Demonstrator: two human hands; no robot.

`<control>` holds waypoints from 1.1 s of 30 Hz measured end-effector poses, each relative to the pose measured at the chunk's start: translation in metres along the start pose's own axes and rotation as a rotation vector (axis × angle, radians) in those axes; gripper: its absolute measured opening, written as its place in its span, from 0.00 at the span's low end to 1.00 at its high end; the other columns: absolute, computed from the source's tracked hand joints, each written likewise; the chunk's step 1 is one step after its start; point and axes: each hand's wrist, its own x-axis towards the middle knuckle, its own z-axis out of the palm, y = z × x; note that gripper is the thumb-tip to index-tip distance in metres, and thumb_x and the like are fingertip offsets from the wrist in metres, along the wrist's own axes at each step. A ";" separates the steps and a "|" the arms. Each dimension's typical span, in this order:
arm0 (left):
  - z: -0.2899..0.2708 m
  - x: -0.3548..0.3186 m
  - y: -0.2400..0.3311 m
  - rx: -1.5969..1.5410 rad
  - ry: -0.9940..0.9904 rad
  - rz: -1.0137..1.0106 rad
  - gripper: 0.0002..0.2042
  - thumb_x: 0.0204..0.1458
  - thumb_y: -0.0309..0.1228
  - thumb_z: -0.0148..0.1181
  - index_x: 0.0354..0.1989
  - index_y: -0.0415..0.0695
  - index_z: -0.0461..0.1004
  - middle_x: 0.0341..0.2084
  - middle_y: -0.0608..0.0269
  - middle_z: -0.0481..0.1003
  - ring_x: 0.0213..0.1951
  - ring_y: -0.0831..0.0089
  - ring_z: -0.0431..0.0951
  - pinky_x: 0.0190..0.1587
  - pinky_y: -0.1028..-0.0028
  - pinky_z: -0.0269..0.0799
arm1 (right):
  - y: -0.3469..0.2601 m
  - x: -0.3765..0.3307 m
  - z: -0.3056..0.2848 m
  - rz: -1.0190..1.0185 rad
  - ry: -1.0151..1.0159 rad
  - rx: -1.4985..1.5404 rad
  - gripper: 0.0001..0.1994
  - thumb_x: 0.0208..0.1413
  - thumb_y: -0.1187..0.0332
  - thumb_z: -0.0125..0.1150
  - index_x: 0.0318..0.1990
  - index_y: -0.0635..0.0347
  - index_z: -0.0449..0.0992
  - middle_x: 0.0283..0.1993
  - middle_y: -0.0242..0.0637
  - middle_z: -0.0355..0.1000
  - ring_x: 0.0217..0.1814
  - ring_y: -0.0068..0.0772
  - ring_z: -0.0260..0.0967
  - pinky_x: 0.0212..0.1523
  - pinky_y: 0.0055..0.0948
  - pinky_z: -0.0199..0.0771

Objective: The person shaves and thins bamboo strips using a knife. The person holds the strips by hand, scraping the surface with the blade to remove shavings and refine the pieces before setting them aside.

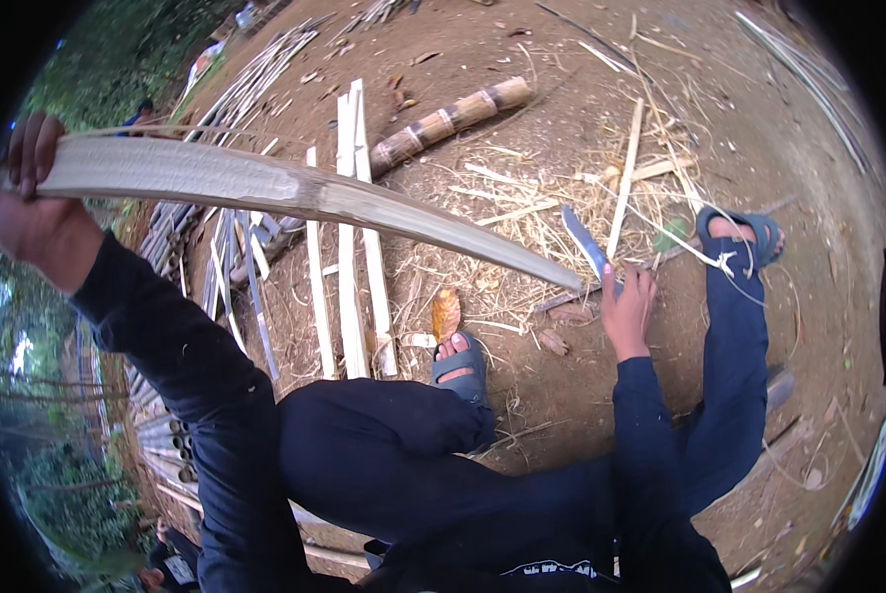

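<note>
Nearest my camera, I saw the left hand (40,212) raised, its fingers wrapped around the wide end of a long, pale bamboo split (285,185). The split slanted to the right, its narrow end just short of the right hand (629,311), whose fingers gripped a curved knife (583,240) by the handle, blade pointing away from the body. I couldn't tell whether blade and split touched. I judged that good work here wanted a steady left grip, a shallow blade angle, and strokes directed away from both feet (458,361). Beyond lay curled shavings (517,193), pale strips (348,277) and a banded bamboo pole (453,124); farthest off, trees (107,59).
</note>
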 end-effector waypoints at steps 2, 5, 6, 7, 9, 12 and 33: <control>0.008 -0.008 -0.021 -0.170 0.001 0.020 0.12 0.60 0.35 0.46 0.26 0.45 0.58 0.15 0.70 0.55 0.14 0.80 0.54 0.18 0.77 0.54 | -0.026 0.001 -0.011 -0.237 0.117 0.226 0.26 0.68 0.49 0.43 0.45 0.66 0.78 0.48 0.53 0.72 0.55 0.53 0.65 0.59 0.46 0.63; 0.003 -0.024 -0.039 -0.331 0.023 0.027 0.14 0.63 0.38 0.44 0.27 0.44 0.59 0.15 0.70 0.55 0.14 0.79 0.54 0.19 0.76 0.54 | -0.054 -0.018 -0.024 -0.303 -0.116 0.551 0.26 0.66 0.48 0.45 0.43 0.66 0.78 0.41 0.52 0.74 0.49 0.50 0.69 0.53 0.45 0.65; 0.000 -0.027 -0.047 -0.378 0.021 0.031 0.14 0.64 0.39 0.43 0.27 0.44 0.59 0.16 0.70 0.55 0.14 0.79 0.53 0.19 0.76 0.54 | -0.045 -0.021 -0.023 -0.362 -0.027 0.506 0.28 0.63 0.45 0.49 0.36 0.67 0.77 0.30 0.49 0.73 0.36 0.47 0.72 0.41 0.42 0.70; -0.003 -0.030 -0.052 -0.390 0.053 0.037 0.15 0.65 0.40 0.42 0.27 0.45 0.58 0.15 0.70 0.54 0.14 0.80 0.52 0.18 0.76 0.53 | -0.035 -0.024 -0.024 -0.361 -0.010 0.484 0.28 0.62 0.43 0.50 0.34 0.67 0.76 0.27 0.48 0.72 0.32 0.46 0.71 0.37 0.42 0.70; -0.014 -0.036 -0.056 -0.385 0.116 0.027 0.17 0.66 0.44 0.40 0.28 0.46 0.58 0.15 0.71 0.52 0.14 0.80 0.50 0.18 0.76 0.51 | -0.029 -0.032 -0.021 -0.348 0.012 0.470 0.31 0.59 0.40 0.52 0.30 0.67 0.74 0.23 0.45 0.69 0.25 0.44 0.70 0.28 0.40 0.70; -0.019 -0.040 -0.063 0.107 0.377 -0.030 0.34 0.65 0.60 0.30 0.50 0.33 0.59 0.38 0.45 0.68 0.38 0.57 0.74 0.40 0.60 0.74 | -0.040 -0.050 -0.008 -0.246 -0.143 0.544 0.31 0.59 0.39 0.53 0.26 0.65 0.73 0.19 0.40 0.66 0.20 0.38 0.67 0.21 0.37 0.64; 0.031 -0.306 -0.144 1.166 -0.026 -0.902 0.11 0.53 0.28 0.68 0.42 0.37 0.77 0.35 0.60 0.81 0.36 0.74 0.82 0.36 0.76 0.76 | -0.106 -0.046 -0.029 0.836 -1.050 1.746 0.25 0.66 0.50 0.51 0.18 0.44 0.53 0.11 0.18 0.41 0.10 0.14 0.36 0.13 0.21 0.38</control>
